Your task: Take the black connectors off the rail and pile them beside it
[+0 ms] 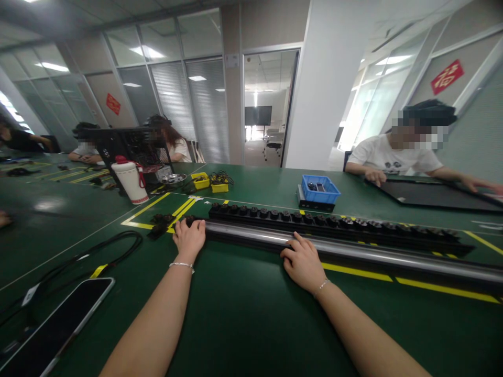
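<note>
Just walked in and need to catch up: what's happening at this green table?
A person has both hands on a long metal rail lying across the green table: left hand at its end, right hand further along. A black strip of knobbed parts lies just behind it. Other people work nearby.

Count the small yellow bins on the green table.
2: one yellow bin sits beside the metal bowl, the other yellow bin just right of it. More may be hidden.
</note>
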### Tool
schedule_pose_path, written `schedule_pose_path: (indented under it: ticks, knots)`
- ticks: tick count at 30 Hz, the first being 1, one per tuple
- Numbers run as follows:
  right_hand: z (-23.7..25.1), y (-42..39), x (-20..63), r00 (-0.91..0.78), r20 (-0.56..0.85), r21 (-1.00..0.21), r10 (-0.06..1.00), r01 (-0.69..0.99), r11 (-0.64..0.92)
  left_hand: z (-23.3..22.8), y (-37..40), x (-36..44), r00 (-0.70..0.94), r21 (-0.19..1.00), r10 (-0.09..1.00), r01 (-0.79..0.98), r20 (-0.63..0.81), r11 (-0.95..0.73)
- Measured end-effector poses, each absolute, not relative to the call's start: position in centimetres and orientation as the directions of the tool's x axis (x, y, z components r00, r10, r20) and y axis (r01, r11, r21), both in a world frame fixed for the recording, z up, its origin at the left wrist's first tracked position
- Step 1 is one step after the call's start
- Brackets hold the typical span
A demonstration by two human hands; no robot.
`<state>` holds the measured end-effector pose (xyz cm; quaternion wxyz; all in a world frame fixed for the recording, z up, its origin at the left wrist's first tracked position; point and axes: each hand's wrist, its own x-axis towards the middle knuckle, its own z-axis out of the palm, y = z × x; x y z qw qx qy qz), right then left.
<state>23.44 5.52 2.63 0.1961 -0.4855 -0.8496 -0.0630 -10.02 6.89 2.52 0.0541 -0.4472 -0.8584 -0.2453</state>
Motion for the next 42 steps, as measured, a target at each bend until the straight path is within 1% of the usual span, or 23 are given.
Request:
schedule_pose_path:
  ticks: [9, 17, 25, 36, 42]
  knots:
    - [2.7, 5.6, 23.4, -0.455, 0.387, -0.085, 0.802, 0.849, 0.522, 2.4, 7.1, -10.5, -0.596, 0.384, 0.742, 0.791, 0.308, 0.476]
    - [2.8, 5.5, 23.4, -0.455, 0.388, -0.085, 0.801, 0.848, 0.523, 2.4, 7.2, -11.6, -0.624, 0.411, 0.721, 0.767, 0.3, 0.493]
    - [2.7, 5.6, 23.4, -0.458, 0.378, -0.081, 0.805, 0.85, 0.521, 2.4, 7.4, -12.0, -0.634, 0.406, 0.711, 0.762, 0.306, 0.504]
    - [2.7, 5.7, 23.4, -0.45, 0.379, -0.09, 0.809, 0.852, 0.516, 2.4, 7.6, -13.3, -0.669, 0.466, 0.697, 0.718, 0.257, 0.517]
    - [2.7, 5.6, 23.4, -0.456, 0.384, -0.091, 0.803, 0.846, 0.525, 2.3, 7.6, -13.4, -0.664, 0.454, 0.69, 0.73, 0.289, 0.511]
